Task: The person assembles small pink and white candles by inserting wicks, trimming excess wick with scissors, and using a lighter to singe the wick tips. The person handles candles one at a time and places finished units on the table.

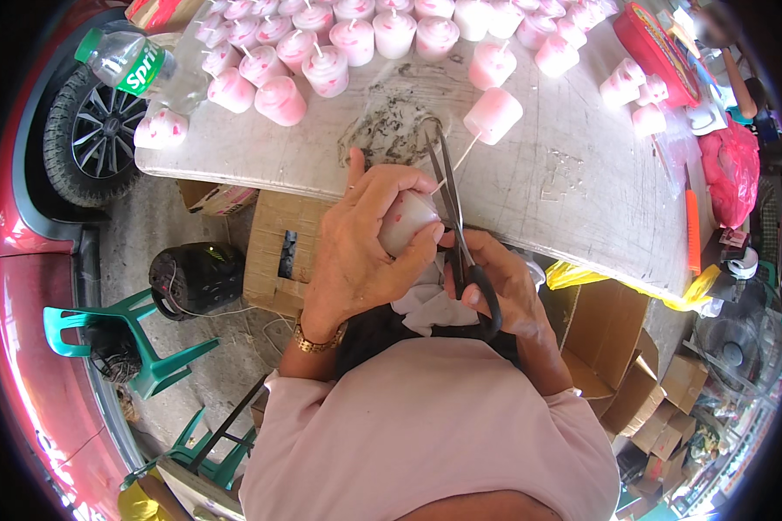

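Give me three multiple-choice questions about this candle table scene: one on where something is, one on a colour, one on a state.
1. Where is the plastic bottle?
A. table's far left corner
B. on the green chair
C. in a cardboard box

2. What colour are the scissors' handles?
A. orange
B. black
C. white

3. How is the candle in the left hand?
A. standing on the table
B. lying on the ground
C. gripped off the table

Answers: 1 A, it lies by the candle rows. 2 B, dark loops in the right hand. 3 C, fingers wrap it.

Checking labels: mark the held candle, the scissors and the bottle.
candle [406,219], head view, its side between the left hand's fingers.
scissors [450,195], head view, mid blades.
bottle [139,68], head view, its green label.
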The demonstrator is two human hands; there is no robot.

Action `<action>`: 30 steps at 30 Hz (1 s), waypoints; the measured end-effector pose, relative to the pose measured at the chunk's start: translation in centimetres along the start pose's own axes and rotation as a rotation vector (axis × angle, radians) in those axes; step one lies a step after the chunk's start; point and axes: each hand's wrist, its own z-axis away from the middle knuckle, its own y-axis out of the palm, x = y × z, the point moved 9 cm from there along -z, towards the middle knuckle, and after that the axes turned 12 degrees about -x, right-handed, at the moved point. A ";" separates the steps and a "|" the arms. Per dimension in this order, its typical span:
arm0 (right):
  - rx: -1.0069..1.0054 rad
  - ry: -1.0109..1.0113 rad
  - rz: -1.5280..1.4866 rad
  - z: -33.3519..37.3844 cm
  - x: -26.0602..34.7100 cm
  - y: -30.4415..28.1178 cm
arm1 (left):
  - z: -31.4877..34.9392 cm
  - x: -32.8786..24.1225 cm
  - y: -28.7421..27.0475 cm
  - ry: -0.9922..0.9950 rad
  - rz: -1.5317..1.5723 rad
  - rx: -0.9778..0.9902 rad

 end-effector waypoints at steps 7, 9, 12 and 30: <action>-0.012 0.057 -0.024 0.1 -0.2 -0.2 | 0.1 -0.1 0.0 0.026 -0.009 -0.002; -0.012 0.037 -0.009 0.1 -0.1 -0.1 | 0.1 -0.1 -0.1 0.024 -0.005 -0.004; -0.032 0.016 -0.017 0.0 0.0 -0.1 | 0.0 -0.1 -0.1 0.031 0.003 -0.007; -0.177 0.023 0.328 1.2 1.3 -1.1 | -0.1 0.1 -1.1 0.043 -0.004 -0.080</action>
